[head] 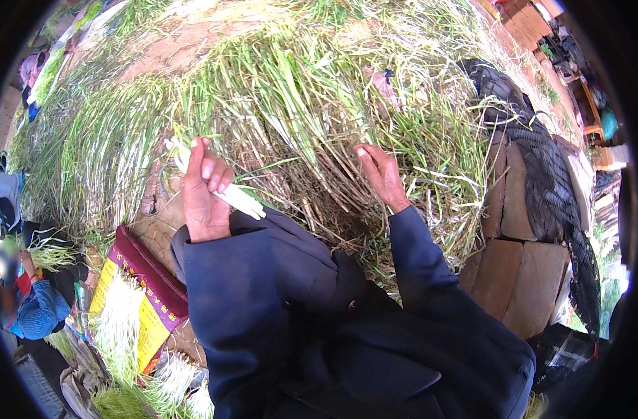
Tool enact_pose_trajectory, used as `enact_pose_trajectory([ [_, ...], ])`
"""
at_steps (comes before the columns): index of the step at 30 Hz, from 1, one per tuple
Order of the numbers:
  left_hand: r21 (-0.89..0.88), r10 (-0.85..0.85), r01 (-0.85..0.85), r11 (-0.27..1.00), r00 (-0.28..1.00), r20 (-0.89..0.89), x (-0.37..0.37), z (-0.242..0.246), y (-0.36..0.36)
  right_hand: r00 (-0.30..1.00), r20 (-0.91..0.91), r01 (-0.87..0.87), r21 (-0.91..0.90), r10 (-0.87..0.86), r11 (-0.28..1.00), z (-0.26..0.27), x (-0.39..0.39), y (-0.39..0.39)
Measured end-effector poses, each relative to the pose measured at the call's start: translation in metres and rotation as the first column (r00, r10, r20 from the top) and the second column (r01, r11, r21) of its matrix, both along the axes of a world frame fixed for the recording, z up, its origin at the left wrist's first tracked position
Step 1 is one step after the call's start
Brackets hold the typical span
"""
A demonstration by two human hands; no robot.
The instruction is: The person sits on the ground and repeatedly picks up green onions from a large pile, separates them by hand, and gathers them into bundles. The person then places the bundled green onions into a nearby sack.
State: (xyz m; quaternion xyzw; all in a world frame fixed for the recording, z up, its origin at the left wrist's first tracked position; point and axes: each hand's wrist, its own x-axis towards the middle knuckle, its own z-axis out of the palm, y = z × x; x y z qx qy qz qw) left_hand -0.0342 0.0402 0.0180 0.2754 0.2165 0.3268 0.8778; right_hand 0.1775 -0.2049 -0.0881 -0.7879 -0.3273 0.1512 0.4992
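Several peeled white plant stems [241,200] with pale leafy tops are gripped in my left hand [206,183], palm turned up and fingers curled round them. The cut-looking white ends point down to the right, over my trouser leg. Apart from it, my right hand [380,173] hovers above the heap with thumb and fingertips close together; whether anything thin is between them I cannot tell. Below and ahead of both hands spreads a thick heap of long green stalks [292,99], with brown, dirty lower ends [329,175] turned towards me.
At my left lies a maroon and yellow printed sack [150,272] bearing cleaned white stems [121,314]; more white bundles [175,379] lie nearby. A person in a blue hat [42,309] holds stalks farther left. Bricks [507,277] with black netting [546,178] stand right.
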Motion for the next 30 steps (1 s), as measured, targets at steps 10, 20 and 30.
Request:
enact_pose_trajectory([
  [10,0.037,-0.019,0.019,0.999,1.0,-0.006,0.0,0.001,-0.003,0.957,-0.217,0.222,0.125,-0.192,0.967,0.032,-0.012,-0.068],
  [20,0.037,-0.043,0.044,0.998,0.999,-0.007,0.002,-0.002,-0.007,0.844,-0.499,0.161,-0.111,-0.195,0.981,-0.013,0.002,-0.187],
  [30,0.043,-0.113,0.11,0.993,0.99,0.079,-0.002,0.0,-0.009,0.433,-0.838,0.677,0.058,-0.333,0.734,0.004,0.01,-0.298],
])
